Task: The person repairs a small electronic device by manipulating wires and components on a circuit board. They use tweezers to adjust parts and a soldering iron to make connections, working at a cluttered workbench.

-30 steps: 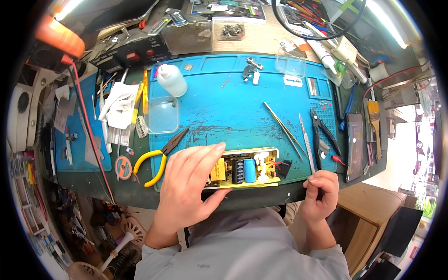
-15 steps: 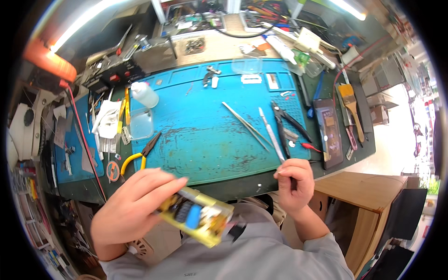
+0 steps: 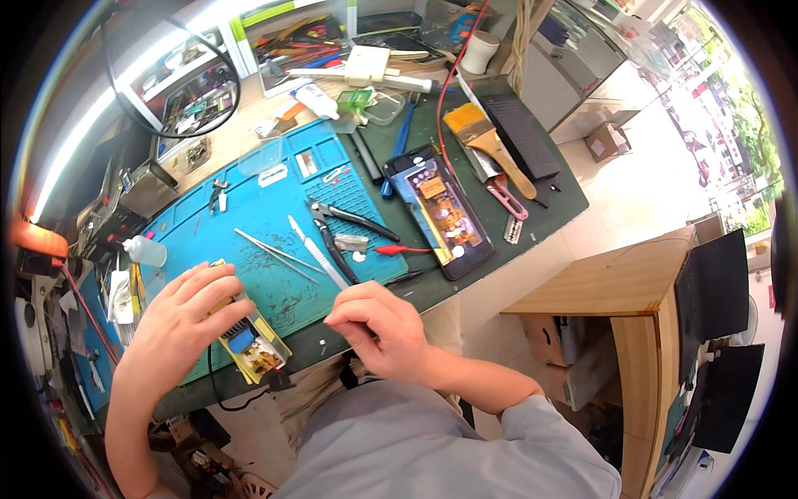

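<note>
My left hand (image 3: 187, 316) grips a yellow-cased circuit board (image 3: 264, 349) with black and blue cylindrical parts, held askew at the front edge of the blue mat (image 3: 289, 295); a black cable hangs below it. My right hand (image 3: 378, 333) is closed in a pinch beside the near end of a silver scalpel (image 3: 320, 256); what is between its fingers is hidden. Left of the scalpel lie slim tweezers (image 3: 274, 254); to its right are black cutters (image 3: 328, 237), a red clip (image 3: 391, 249) and a phone (image 3: 440, 212) showing a coloured picture.
A brush (image 3: 486, 141), pink-handled tool (image 3: 507, 200) and black slab (image 3: 519, 137) lie at the bench's right. A white bottle (image 3: 145, 252), orange device (image 3: 40, 239) and cabled gear line the left. A wooden cabinet (image 3: 582, 283) with dark panels stands right of me.
The view has turned rightward. My left hand has moved the board from lying crosswise, down toward my body, then to an angled position at the mat's front edge. My right hand stays pinched near the scalpel.
</note>
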Action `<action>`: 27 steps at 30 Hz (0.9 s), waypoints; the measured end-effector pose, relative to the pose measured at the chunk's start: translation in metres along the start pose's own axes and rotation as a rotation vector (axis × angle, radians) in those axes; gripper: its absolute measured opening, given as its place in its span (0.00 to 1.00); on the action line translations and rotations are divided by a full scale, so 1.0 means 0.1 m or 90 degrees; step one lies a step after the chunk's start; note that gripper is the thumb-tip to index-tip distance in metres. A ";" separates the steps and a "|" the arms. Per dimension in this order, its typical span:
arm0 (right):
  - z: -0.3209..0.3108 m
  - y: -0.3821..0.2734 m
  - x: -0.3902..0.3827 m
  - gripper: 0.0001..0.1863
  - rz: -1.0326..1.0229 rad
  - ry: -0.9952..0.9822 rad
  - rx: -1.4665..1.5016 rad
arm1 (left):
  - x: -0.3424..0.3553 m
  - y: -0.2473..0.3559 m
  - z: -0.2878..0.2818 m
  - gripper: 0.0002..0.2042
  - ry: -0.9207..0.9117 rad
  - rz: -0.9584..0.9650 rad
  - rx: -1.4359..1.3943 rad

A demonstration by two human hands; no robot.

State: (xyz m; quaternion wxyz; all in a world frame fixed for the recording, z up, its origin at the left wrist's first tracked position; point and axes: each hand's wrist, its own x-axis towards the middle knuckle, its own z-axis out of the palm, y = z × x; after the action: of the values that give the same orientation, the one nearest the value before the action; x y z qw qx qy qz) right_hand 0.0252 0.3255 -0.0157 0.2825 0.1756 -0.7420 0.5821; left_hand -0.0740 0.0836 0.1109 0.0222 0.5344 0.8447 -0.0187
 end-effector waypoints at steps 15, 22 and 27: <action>-0.03 0.02 0.00 0.08 0.010 -0.006 0.005 | -0.06 0.08 0.53 0.26 0.165 -0.213 -0.021; 0.00 -0.01 0.07 0.09 0.042 -0.035 0.018 | -0.46 0.08 0.89 0.23 0.301 -0.425 -0.193; -0.06 -0.08 0.08 0.09 0.110 -0.069 -0.033 | -0.38 0.18 0.85 0.27 0.371 -0.434 -0.298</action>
State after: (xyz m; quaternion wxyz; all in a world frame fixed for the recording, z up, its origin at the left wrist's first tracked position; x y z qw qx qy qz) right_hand 0.0252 0.3302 -0.0040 0.1951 0.1353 -0.7835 0.5743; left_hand -0.0403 0.0523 0.0277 -0.1024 0.1917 0.9239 0.3149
